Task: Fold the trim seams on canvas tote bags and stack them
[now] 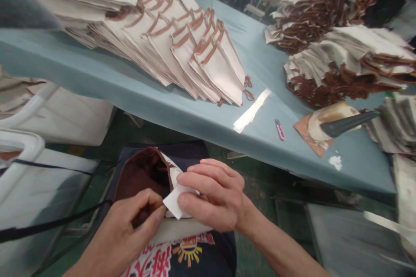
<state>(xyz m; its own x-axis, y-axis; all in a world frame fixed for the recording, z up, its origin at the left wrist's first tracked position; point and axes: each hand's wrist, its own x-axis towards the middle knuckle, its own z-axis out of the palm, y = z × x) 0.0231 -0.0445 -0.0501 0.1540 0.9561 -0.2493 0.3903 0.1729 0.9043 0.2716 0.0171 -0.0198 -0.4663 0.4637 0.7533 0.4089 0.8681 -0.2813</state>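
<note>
Two hands meet at the brown-lined pouch (143,173). The left hand (126,229) pinches its edge, and the right hand (214,197) pinches a white slip (173,203) at its mouth. The step looks like fitting the slip, which calls for both pinches to be firm.

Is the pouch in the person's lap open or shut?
Open: the pouch gapes, showing brown lining; the left hand pinches its rim, the right hand holds a white slip there.

Left hand (130,225): pinches the rim of the brown-lined pouch (143,173), thumb on top.
Right hand (214,194): fingertips grip a white slip (173,201) at the pouch's mouth, just beside the left hand.
Table (130,82): blue-grey, beyond both hands.
Stacked bags (182,39): fanned out on the table, well beyond the left hand.
Pink cutter (280,130): on the table beyond the right hand, near a white strip (251,110).
</note>
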